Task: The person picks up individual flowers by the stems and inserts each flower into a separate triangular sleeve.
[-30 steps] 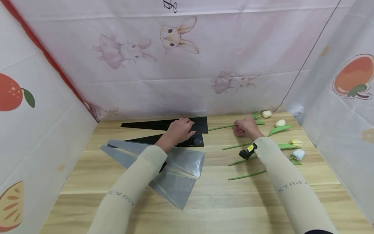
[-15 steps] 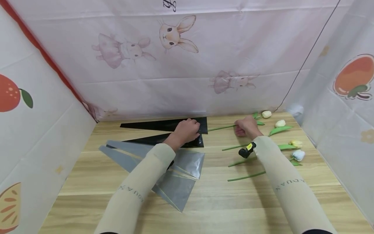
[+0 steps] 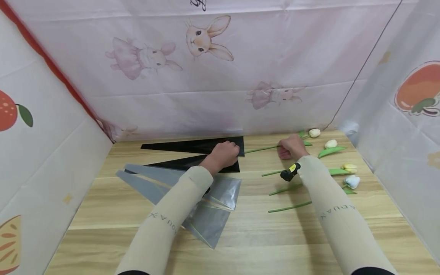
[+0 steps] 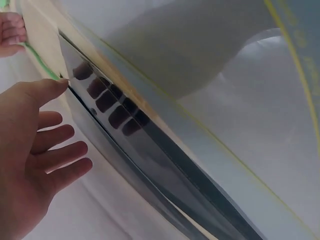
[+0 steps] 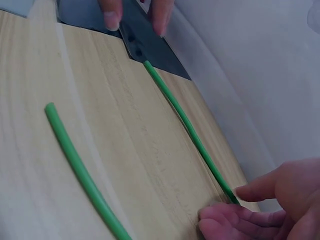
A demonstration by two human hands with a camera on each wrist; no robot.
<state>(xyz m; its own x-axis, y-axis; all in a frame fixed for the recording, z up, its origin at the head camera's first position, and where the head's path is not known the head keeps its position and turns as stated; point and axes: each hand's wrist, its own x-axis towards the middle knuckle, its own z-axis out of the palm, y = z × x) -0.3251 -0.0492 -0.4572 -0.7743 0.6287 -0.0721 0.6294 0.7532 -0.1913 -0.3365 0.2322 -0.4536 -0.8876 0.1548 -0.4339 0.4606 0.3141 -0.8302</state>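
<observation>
My left hand (image 3: 225, 154) is over the wide right ends of two long, tapering black plastic sleeves (image 3: 196, 146) in the head view. In the left wrist view its fingers are parted and loosely bent, with the thumb tip right at the edge of a black sleeve (image 4: 125, 120). Farther right, my right hand (image 3: 292, 147) pinches the green stem of a white tulip (image 3: 314, 133) between thumb and fingers. That stem (image 5: 187, 127) lies toward the black sleeves, its cut end right at the near sleeve edge in the right wrist view.
Grey translucent sleeves (image 3: 209, 221) lie fanned out under my left forearm. Below the held flower are more tulips on the wooden table (image 3: 254, 236): a white one (image 3: 330, 144), a yellow one (image 3: 349, 168) and a pale blue one (image 3: 352, 181). Printed cloth (image 3: 220, 95) hangs behind.
My left hand has slid right along the black sleeves to their wide ends. The right hand stays at the tulip stem, almost still.
</observation>
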